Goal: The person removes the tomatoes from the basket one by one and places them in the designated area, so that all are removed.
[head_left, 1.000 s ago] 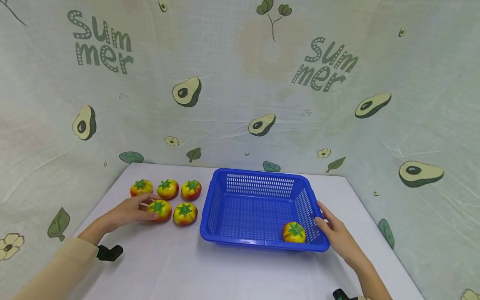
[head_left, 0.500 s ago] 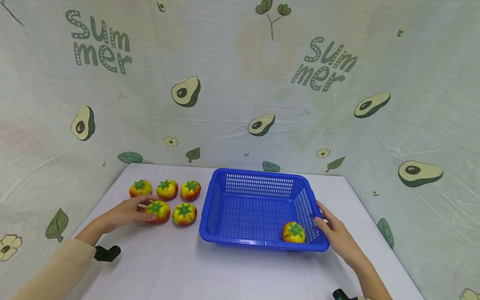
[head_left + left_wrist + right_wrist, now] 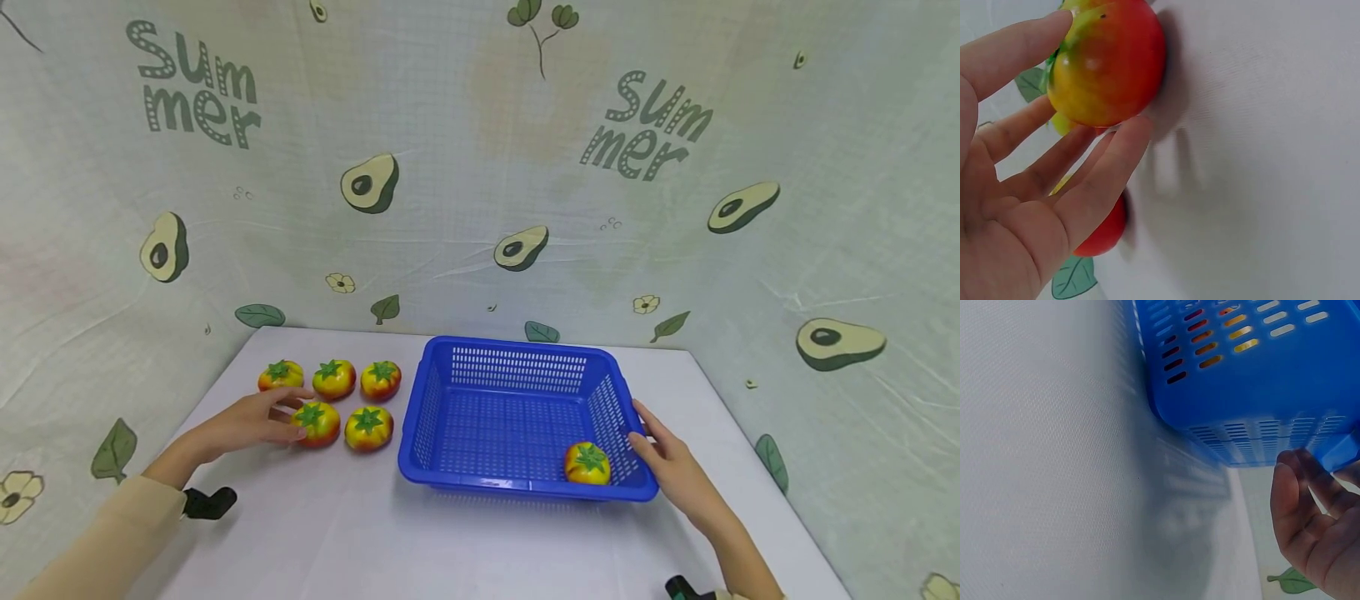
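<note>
My left hand (image 3: 258, 419) is at the near-left tomato (image 3: 318, 423), red and yellow with a green star-shaped top. In the left wrist view its thumb lies against the tomato (image 3: 1110, 62) and its fairly straight fingers spread along the other side, without a closed grip. On the right, my right hand (image 3: 675, 467) holds the right rim of a blue slotted plastic basket (image 3: 517, 486), thumb over the rim and fingers outside. The right wrist view shows fingers against the basket's wall (image 3: 1241, 394). One tomato (image 3: 587, 463) lies inside, at the basket's near-right corner.
Behind the left hand stand more tomatoes: one at the left (image 3: 281, 376), a middle one (image 3: 334, 379) and one at the right (image 3: 381, 381). Another tomato (image 3: 369, 428) sits nearer the basket. A printed cloth (image 3: 450, 208) encloses the white table (image 3: 450, 550).
My left thumb and fingers have drawn slightly left and loosened around the near-left tomato. My right hand and the basket stay put; the view has shifted a little.
</note>
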Available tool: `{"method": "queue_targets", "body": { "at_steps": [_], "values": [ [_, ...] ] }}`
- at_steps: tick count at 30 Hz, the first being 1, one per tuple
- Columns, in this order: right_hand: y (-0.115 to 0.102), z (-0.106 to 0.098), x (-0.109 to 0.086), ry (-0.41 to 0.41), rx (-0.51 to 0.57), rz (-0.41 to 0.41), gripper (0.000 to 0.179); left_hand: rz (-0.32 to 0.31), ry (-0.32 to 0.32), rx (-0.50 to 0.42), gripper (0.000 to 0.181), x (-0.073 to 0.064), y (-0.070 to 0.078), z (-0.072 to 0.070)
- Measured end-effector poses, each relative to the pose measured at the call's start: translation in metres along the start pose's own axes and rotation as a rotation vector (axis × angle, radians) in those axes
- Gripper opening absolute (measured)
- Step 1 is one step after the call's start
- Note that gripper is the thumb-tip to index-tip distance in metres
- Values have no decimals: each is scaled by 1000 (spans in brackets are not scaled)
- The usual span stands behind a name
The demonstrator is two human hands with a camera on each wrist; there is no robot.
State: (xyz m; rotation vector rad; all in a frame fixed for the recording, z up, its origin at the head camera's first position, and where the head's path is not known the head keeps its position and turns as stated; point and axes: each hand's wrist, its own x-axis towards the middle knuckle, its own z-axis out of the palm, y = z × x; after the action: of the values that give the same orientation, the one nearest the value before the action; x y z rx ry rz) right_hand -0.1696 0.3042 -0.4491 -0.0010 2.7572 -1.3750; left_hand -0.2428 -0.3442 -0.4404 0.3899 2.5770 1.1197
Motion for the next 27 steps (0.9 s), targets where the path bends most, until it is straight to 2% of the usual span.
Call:
{"method": "queue_targets", "body": {
  "at_steps": [8, 11, 18, 27],
  "values": [
    [2, 0, 1, -2, 26, -14, 71, 28, 33, 107, 69, 1, 10, -9],
    [1, 0, 0, 4, 17, -12, 71, 35, 44, 117, 68, 4, 16, -12],
    [1, -1, 0, -5, 11, -9, 72, 70, 69, 126, 64, 16, 35, -16],
    [2, -1, 1, -9, 18, -8, 71, 148, 66, 153, 64, 35, 66, -10]
  ]
}}
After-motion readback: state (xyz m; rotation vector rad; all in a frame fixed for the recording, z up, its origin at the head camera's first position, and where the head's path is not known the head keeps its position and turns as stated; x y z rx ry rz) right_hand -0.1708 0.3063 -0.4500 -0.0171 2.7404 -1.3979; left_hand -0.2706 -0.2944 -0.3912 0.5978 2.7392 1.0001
